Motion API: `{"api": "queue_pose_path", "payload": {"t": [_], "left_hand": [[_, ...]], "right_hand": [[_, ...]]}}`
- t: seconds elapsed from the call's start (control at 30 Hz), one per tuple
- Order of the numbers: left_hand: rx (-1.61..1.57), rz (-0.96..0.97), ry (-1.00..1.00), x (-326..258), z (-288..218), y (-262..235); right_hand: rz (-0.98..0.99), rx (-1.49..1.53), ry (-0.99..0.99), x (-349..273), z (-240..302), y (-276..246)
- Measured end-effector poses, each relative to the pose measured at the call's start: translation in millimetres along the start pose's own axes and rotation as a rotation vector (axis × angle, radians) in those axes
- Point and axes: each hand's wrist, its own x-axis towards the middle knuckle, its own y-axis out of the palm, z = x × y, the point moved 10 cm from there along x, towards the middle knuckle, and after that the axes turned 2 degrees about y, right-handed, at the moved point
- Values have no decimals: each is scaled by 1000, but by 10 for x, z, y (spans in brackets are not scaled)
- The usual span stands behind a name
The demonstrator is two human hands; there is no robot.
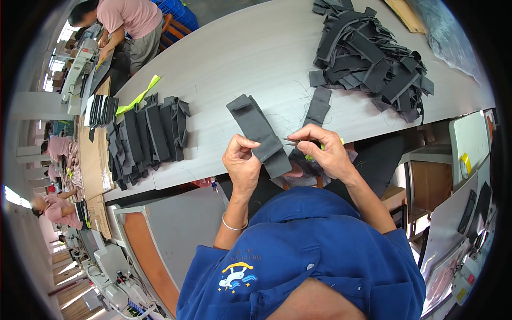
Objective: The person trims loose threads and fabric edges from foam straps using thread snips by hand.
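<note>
My left hand (pixel 242 162) pinches a dark grey fabric strip (pixel 256 125), folded over, between thumb and fingers near its lower end. The strip slants over the table's near edge. In my right hand (pixel 329 152) is a pair of thread snips (pixel 291 142) with pointed metal tips and bits of yellow-green at the grip. The tips are close to the strip's right edge, where loose threads stick out; whether they touch it I cannot tell. A second dark grey strip (pixel 319 105) lies on the table just beyond my right hand and runs down over the edge.
A large heap of dark strips (pixel 368 58) lies at the far right of the pale table (pixel 229 58). Rows of strips (pixel 146 133) lie at left, beside a yellow-green strip (pixel 140 97). Clear plastic (pixel 445 37) is at far right. A co-worker (pixel 130 24) bends over a machine at far left.
</note>
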Motion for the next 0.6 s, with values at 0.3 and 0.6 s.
{"api": "queue_pose_path", "payload": {"t": [0.3,0.6], "left_hand": [[56,26,-86,-20,76,-8],[89,40,-95,-11,100,-25]], "right_hand": [[-124,-131,-159,-15,209,-1],[-229,-405,-313,-75,433,-108]]}}
